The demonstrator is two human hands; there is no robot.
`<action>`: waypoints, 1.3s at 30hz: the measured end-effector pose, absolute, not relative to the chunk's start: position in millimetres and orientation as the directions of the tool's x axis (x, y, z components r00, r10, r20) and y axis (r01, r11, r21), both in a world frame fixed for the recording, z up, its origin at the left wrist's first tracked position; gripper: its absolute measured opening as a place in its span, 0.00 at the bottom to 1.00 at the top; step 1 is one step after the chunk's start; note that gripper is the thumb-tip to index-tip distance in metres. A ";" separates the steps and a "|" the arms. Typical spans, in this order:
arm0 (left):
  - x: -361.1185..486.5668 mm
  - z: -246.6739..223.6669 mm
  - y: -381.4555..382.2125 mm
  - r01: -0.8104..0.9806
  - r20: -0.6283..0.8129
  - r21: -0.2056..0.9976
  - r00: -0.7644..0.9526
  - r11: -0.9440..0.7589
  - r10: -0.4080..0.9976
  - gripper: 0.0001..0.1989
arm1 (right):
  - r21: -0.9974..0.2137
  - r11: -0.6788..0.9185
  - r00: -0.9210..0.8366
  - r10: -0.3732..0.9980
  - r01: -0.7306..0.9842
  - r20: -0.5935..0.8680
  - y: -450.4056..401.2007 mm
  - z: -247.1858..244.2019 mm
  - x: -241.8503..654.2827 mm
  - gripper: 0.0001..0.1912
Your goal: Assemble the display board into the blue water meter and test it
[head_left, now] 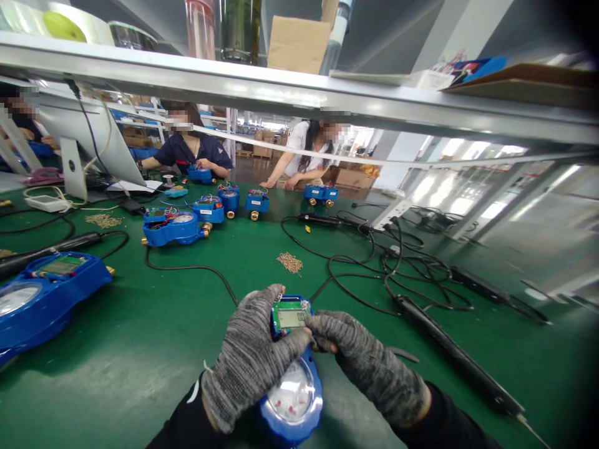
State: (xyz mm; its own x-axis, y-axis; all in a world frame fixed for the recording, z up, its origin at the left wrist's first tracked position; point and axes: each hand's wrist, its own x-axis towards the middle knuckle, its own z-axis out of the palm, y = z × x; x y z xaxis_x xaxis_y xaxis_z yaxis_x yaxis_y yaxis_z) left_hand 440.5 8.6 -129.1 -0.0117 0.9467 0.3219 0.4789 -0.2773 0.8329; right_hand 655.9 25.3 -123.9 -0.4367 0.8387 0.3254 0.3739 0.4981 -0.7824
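Observation:
A blue water meter (291, 399) lies on the green table right in front of me, its round clear dial toward me. Its far end holds a green circuit board with a small display (291, 317). My left hand (255, 355), in a grey knitted glove, wraps around the left side of this end, thumb across the meter below the display. At the display's right edge, my right hand (360, 355), gloved alike, has its fingers pinched together. Whatever is between those fingertips is too small or hidden to make out. A dark curved piece (403, 355) shows behind the right wrist.
A pile of small screws (290, 262) lies ahead. Black electric screwdrivers (461, 355) and tangled cables sit right, near a power strip (392, 212). Another blue meter (51, 299) is at left, several more (175, 229) farther back. Two people work across the table under a shelf (281, 87).

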 end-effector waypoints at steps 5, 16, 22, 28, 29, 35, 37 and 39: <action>435.1 -129.5 11.0 0.459 0.314 0.827 0.100 -0.324 0.944 0.26 | -0.881 0.341 -0.365 0.906 0.328 0.215 23.5 -130.3 660.2 0.18; 426.4 -135.7 13.9 0.445 0.353 0.808 0.160 -0.387 0.922 0.27 | -0.929 0.241 -0.332 0.933 0.280 0.142 21.4 -110.1 650.0 0.25; 432.2 -128.3 13.7 0.263 0.167 0.945 0.124 -0.195 0.978 0.32 | -0.940 0.205 -0.297 0.947 0.272 0.120 22.1 -99.3 642.1 0.24; 440.3 -127.6 13.4 0.504 0.303 0.817 0.037 -0.280 0.952 0.25 | -0.965 0.096 -0.283 0.959 0.242 0.025 22.5 -92.0 636.6 0.24; 441.6 -126.8 13.0 0.528 0.329 0.796 0.035 -0.297 0.944 0.24 | -0.967 0.090 -0.289 0.957 0.238 0.018 22.4 -91.8 636.3 0.24; 450.0 -120.5 11.5 0.612 0.405 0.724 -0.002 -0.319 0.914 0.26 | -0.914 0.297 -0.340 0.920 0.278 0.195 22.6 -95.9 639.8 0.23; 451.0 -120.9 12.0 0.627 0.431 0.701 0.008 -0.340 0.902 0.25 | -0.908 0.309 -0.369 0.909 0.284 0.194 22.4 -93.9 639.6 0.24; 450.3 -122.6 12.5 0.636 0.461 0.677 0.026 -0.371 0.887 0.24 | -0.899 0.329 -0.393 0.897 0.288 0.203 22.0 -91.0 639.1 0.24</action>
